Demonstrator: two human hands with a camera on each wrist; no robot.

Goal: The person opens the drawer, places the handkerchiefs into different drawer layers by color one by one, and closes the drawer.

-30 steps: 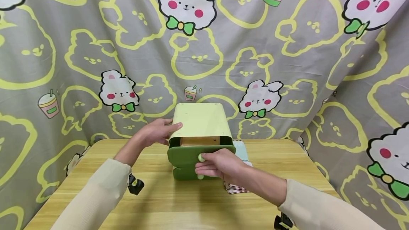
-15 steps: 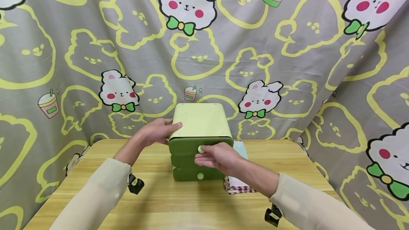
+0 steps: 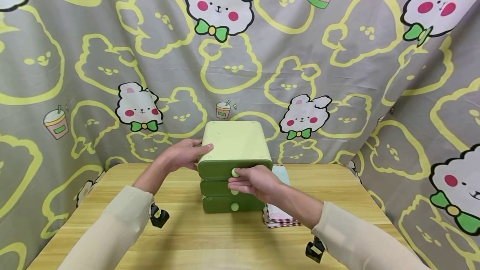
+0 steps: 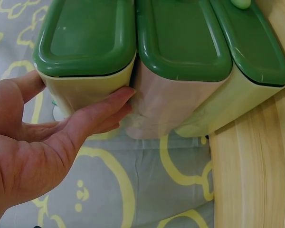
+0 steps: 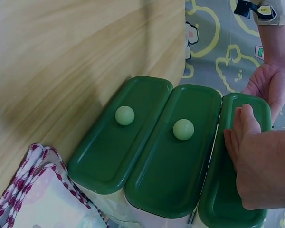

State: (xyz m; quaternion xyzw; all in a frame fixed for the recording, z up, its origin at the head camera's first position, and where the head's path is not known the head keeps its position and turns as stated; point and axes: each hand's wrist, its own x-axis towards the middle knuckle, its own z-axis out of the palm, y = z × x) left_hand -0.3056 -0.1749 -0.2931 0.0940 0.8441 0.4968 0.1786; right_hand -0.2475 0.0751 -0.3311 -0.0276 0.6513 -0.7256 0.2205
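Note:
A small cabinet (image 3: pixel 236 138) with a pale yellow top and three green drawer fronts stands on the table. My left hand (image 3: pixel 183 154) holds its upper left edge, thumb on the top and fingers along the side of the uppermost tier (image 4: pixel 88 90). At the front, my right hand (image 3: pixel 258 181) pinches the round pale green knob (image 3: pixel 234 172) of the top drawer (image 3: pixel 213 169), its other fingers extended below. That drawer sits flush with the cabinet. In the right wrist view, the hand hides this knob, while the middle knob (image 5: pixel 183 129) and bottom knob (image 5: pixel 125 115) show.
Folded cloths (image 3: pixel 279 216) with a checked edge lie against the cabinet's right side. Behind the wooden table (image 3: pixel 240 245) hangs a grey curtain (image 3: pixel 240 74) with yellow cartoon outlines. Black camera mounts (image 3: pixel 159 216) hang from both wrists.
The top drawer has gone from partly pulled out to flush, the right hand moving back with its knob. The left hand has stayed on the cabinet.

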